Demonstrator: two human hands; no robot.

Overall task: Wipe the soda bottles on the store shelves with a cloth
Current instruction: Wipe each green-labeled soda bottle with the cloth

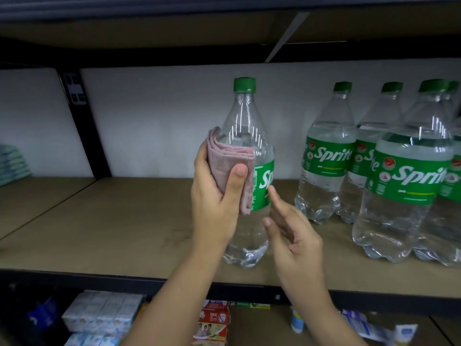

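Note:
A clear Sprite bottle (245,116) with a green cap and green label stands alone on the wooden shelf (119,221), near its front edge. My left hand (214,193) holds a folded pink cloth (230,166) pressed against the bottle's left side at label height. My right hand (291,233) hovers just right of the bottle with fingers apart, the index fingertip close to the label; whether it touches is unclear. Several more Sprite bottles (326,156) stand grouped at the right of the shelf.
A black upright post (82,126) divides the shelf bay at the left, with stacked pale packs (12,161) beyond it. Below the shelf's dark front rail (99,280) lie boxed goods (99,313) and small packets (214,323). Another shelf board hangs overhead.

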